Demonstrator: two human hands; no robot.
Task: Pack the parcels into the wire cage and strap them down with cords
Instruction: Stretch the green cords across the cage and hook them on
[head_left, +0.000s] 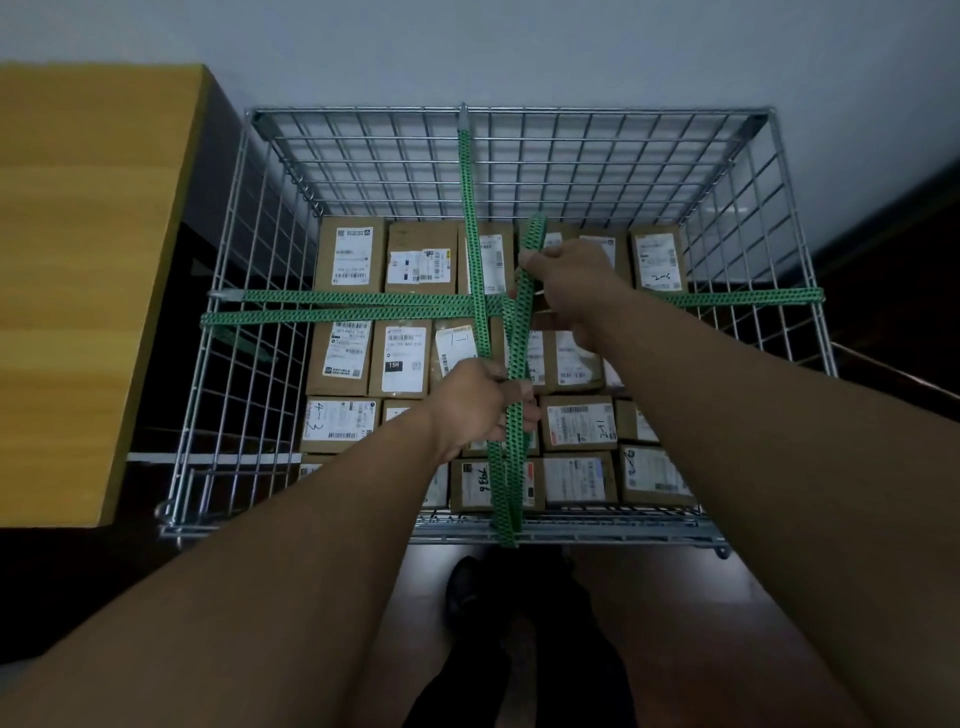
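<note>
Inspection found the wire cage standing on a dark floor, its bottom covered by brown labelled parcels laid flat in close rows, edge to edge; several labels bore handwritten numbers.

A green crosswise cord ran in two strands from the nine o'clock rim to the three o'clock rim, above the parcels; a green lengthwise cord ran from a hook on the twelve o'clock rim down over the crosswise one to the six o'clock rim, where it wrapped round the wire.

The left hand sat toward six o'clock of the crossing; its fingers were curled tight round the lengthwise strands, knuckles up. The right hand sat just at three o'clock of the crossing, closed in a fist on a doubled loop of the same cord, the loop's end standing out above it toward twelve o'clock; its fingertips were hidden under the hand, so their exact hold appeared to be a full grip, not confirmed.

A yellow-topped cabinet stood against the cage at nine o'clock; dark shoes showed dimly at six o'clock.
</note>
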